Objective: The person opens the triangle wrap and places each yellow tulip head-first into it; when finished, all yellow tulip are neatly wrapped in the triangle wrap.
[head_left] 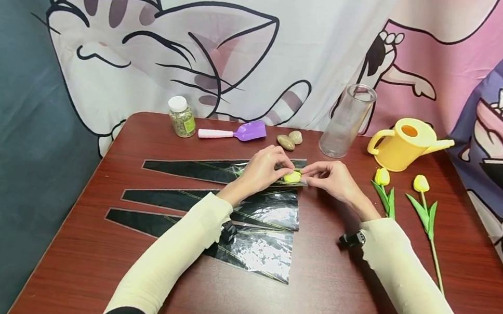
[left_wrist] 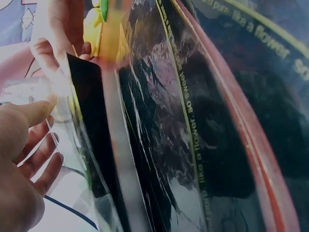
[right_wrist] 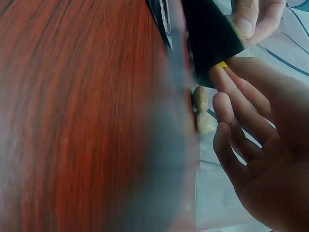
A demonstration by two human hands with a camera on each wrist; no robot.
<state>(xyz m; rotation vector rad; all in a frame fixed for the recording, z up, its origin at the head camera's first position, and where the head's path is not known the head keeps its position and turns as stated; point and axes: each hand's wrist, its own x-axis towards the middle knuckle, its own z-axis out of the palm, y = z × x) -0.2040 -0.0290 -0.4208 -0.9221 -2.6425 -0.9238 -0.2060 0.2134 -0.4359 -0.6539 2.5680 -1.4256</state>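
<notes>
A yellow tulip head (head_left: 292,177) shows at the wide end of the farthest black-and-clear flower sleeve (head_left: 179,168), between my two hands. My left hand (head_left: 261,167) pinches that sleeve beside the tulip, thumb against fingers. From the other side, my right hand (head_left: 331,180) pinches the sleeve's open edge between thumb and index finger. In the right wrist view the dark sleeve edge (right_wrist: 212,38) spans both hands, a sliver of yellow showing at the right fingertips (right_wrist: 218,77). The tulip's stem is mostly hidden. Two more sleeves, a middle one (head_left: 157,198) and a near one (head_left: 142,221), lie flat in front.
Two yellow tulips (head_left: 382,177) (head_left: 421,183) lie at the right. Along the back stand a lidded jar (head_left: 183,120), a clear glass vase (head_left: 342,126) and a yellow watering can (head_left: 403,147). A purple scoop (head_left: 250,131) and two stones (head_left: 286,142) lie between jar and vase.
</notes>
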